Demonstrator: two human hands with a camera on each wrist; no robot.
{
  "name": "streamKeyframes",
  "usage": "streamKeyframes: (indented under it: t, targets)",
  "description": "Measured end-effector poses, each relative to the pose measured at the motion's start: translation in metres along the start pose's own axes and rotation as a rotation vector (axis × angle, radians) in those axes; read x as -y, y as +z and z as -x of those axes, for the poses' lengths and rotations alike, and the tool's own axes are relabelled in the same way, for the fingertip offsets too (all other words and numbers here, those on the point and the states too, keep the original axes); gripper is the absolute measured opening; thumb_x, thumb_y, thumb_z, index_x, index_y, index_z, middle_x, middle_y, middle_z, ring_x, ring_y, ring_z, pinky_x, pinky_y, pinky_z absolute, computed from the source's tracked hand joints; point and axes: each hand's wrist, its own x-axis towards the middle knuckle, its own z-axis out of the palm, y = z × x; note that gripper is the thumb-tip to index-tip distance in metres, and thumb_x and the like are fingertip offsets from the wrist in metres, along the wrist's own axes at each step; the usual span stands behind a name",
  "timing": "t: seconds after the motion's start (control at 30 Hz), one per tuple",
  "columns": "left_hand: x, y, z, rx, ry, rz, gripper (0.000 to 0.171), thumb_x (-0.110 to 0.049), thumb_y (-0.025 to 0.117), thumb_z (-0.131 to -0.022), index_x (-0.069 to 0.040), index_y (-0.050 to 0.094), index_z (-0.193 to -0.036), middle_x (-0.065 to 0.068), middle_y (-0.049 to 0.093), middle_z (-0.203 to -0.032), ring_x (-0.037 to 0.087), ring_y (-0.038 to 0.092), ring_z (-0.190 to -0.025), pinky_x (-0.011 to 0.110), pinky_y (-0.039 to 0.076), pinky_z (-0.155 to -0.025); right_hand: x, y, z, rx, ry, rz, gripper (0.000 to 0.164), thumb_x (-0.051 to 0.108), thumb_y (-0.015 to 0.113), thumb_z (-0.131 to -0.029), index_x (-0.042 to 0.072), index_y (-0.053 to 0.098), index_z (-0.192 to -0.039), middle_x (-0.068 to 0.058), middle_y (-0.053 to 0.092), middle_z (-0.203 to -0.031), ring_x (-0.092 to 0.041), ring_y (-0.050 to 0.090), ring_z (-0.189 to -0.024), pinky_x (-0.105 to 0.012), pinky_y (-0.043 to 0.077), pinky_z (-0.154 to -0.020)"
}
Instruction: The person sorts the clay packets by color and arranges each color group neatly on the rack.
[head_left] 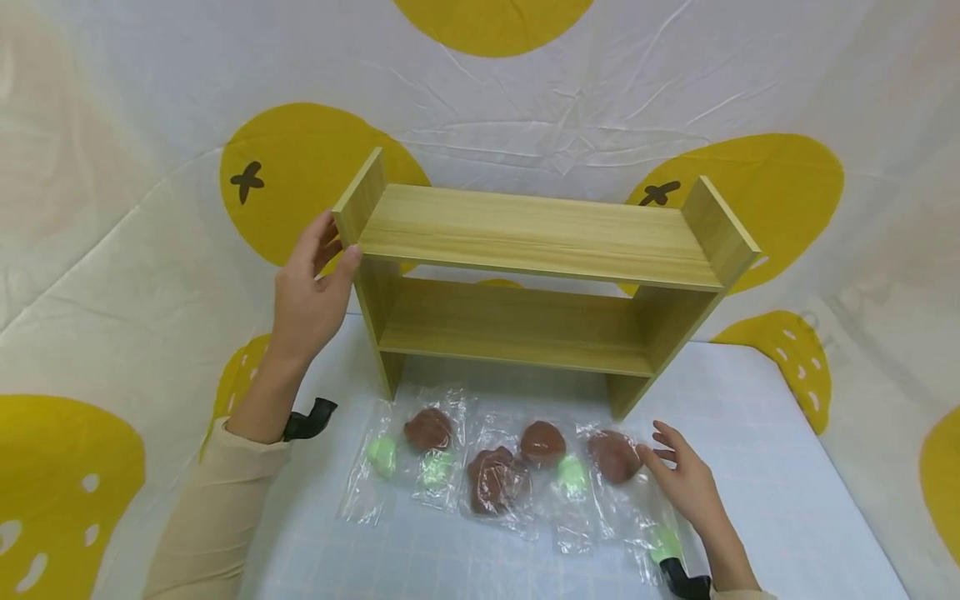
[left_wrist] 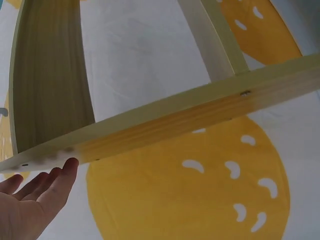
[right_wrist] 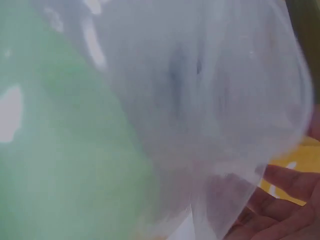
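A two-tier wooden shelf [head_left: 517,325] stands upright on the table. My left hand [head_left: 311,292] is at its upper left side panel, thumb at the front edge. In the left wrist view, the fingertips [left_wrist: 71,164] lie against the panel's outer face. Below the shelf lie several clear plastic bags holding brown lumps [head_left: 498,481] and smaller light green pieces [head_left: 573,477]. Over the right end of this row is my right hand [head_left: 686,483], fingers loosely bent, fingertips right beside a bagged brown lump [head_left: 617,457]. A bagged green piece [right_wrist: 65,140] fills much of the right wrist view.
A pale blue checked cloth [head_left: 787,475] covers the table. White fabric with large yellow shapes [head_left: 315,167] hangs behind the shelf and along the sides. Another light green piece [head_left: 665,544] in plastic lies beside the right wrist's black camera mount [head_left: 684,579].
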Motion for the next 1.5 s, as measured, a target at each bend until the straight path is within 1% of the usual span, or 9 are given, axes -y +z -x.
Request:
streamKeyframes:
  t: [0.13, 0.3, 0.47, 0.7, 0.83, 1.07, 1.23, 1.37, 1.5]
  targets:
    - [0.001, 0.004, -0.004, -0.012, -0.017, 0.018, 0.052, -0.018, 0.062, -0.101, -0.015, 0.046, -0.150, 0.005, 0.054, -0.142, 0.023, 0.054, -0.128, 0.038, 0.051, -0.096, -0.005, 0.001, -0.004, 0.045, 0.015, -0.016, 0.063, 0.037, 0.058, -0.102, -0.001, 0.038, -0.149, -0.033, 0.049, -0.139, -0.049, 0.056, -0.118, -0.060, 0.049, -0.092]
    - [0.003, 0.008, -0.006, -0.048, -0.008, 0.044, 0.045, -0.015, 0.062, -0.101, -0.010, 0.053, -0.145, 0.009, 0.060, -0.134, 0.023, 0.057, -0.123, 0.036, 0.049, -0.099, -0.008, 0.002, -0.006, 0.108, 0.060, -0.058, 0.064, 0.038, 0.058, -0.102, 0.000, 0.039, -0.149, -0.034, 0.049, -0.139, -0.047, 0.055, -0.120, -0.054, 0.052, -0.091]
    - [0.005, 0.013, -0.010, -0.070, -0.031, 0.074, 0.042, -0.015, 0.061, -0.101, -0.010, 0.056, -0.142, 0.010, 0.062, -0.130, 0.021, 0.059, -0.119, 0.035, 0.049, -0.100, -0.006, 0.002, -0.008, 0.133, 0.094, -0.084, 0.062, 0.037, 0.059, -0.102, 0.000, 0.040, -0.149, -0.033, 0.052, -0.137, -0.046, 0.057, -0.119, -0.050, 0.053, -0.090]
    - [0.008, 0.016, -0.012, -0.068, -0.042, 0.138, 0.042, -0.015, 0.061, -0.101, -0.009, 0.056, -0.141, 0.010, 0.061, -0.133, 0.020, 0.057, -0.123, 0.036, 0.046, -0.103, -0.002, 0.003, -0.012, 0.180, 0.132, -0.034, 0.072, 0.047, 0.059, -0.099, -0.003, 0.039, -0.148, -0.035, 0.050, -0.137, -0.050, 0.056, -0.118, -0.056, 0.051, -0.091]
    - [0.010, 0.016, -0.012, -0.057, -0.050, 0.182, 0.042, -0.014, 0.062, -0.100, -0.009, 0.056, -0.142, 0.011, 0.061, -0.133, 0.020, 0.057, -0.122, 0.036, 0.046, -0.103, -0.001, 0.002, -0.015, 0.197, 0.134, -0.034, 0.071, 0.046, 0.058, -0.100, -0.003, 0.038, -0.148, -0.035, 0.051, -0.137, -0.050, 0.056, -0.118, -0.059, 0.049, -0.093]
    - [0.010, 0.015, -0.011, -0.072, -0.066, 0.199, 0.043, -0.015, 0.063, -0.100, -0.010, 0.057, -0.142, 0.011, 0.061, -0.133, 0.021, 0.058, -0.121, 0.035, 0.045, -0.104, 0.001, 0.004, -0.015, 0.163, 0.123, -0.162, 0.061, 0.035, 0.059, -0.102, -0.003, 0.042, -0.146, -0.033, 0.054, -0.134, -0.042, 0.060, -0.113, -0.051, 0.051, -0.093]
    - [0.009, 0.016, -0.011, -0.078, -0.078, 0.219, 0.042, -0.015, 0.063, -0.100, -0.010, 0.057, -0.141, 0.012, 0.061, -0.132, 0.021, 0.058, -0.120, 0.034, 0.046, -0.103, -0.002, 0.002, -0.014, 0.149, 0.181, -0.290, 0.060, 0.034, 0.059, -0.102, -0.006, 0.045, -0.144, -0.028, 0.059, -0.130, -0.033, 0.062, -0.111, -0.034, 0.052, -0.091]
    - [0.008, 0.016, -0.011, -0.084, -0.079, 0.247, 0.042, -0.013, 0.064, -0.099, -0.009, 0.058, -0.141, 0.013, 0.061, -0.132, 0.022, 0.058, -0.118, 0.034, 0.046, -0.103, -0.002, 0.001, -0.013, 0.164, 0.177, -0.415, 0.054, 0.025, 0.057, -0.104, -0.011, 0.044, -0.142, -0.027, 0.058, -0.130, -0.024, 0.061, -0.111, -0.022, 0.051, -0.087]
    - [0.009, 0.016, -0.011, -0.083, -0.082, 0.256, 0.042, -0.013, 0.064, -0.099, -0.010, 0.058, -0.141, 0.013, 0.061, -0.133, 0.022, 0.057, -0.119, 0.034, 0.045, -0.104, -0.002, 0.001, -0.012, 0.196, 0.159, -0.540, 0.052, 0.016, 0.056, -0.104, -0.014, 0.040, -0.143, -0.026, 0.057, -0.132, -0.012, 0.058, -0.104, -0.021, 0.051, -0.084]
